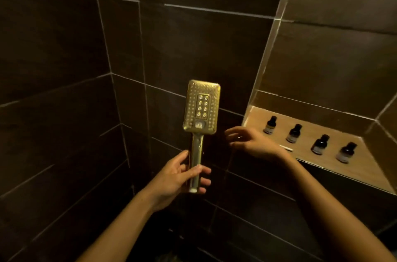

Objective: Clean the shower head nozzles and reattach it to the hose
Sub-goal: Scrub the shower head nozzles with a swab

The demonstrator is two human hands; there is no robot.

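Head view: shower head (201, 107) is held upright by its handle in left hand (180, 178); right hand (252, 142), fingers spread and holding nothing, is seen at three o'clock of it.

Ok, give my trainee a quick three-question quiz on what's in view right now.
1. True or false: the left hand grips the shower head by its handle.
2. How many small dark bottles stand on the shelf? A) two B) three C) four
3. Fill in: the right hand, fingers spread, holds ____.
Key: 1 true; 2 C; 3 nothing.
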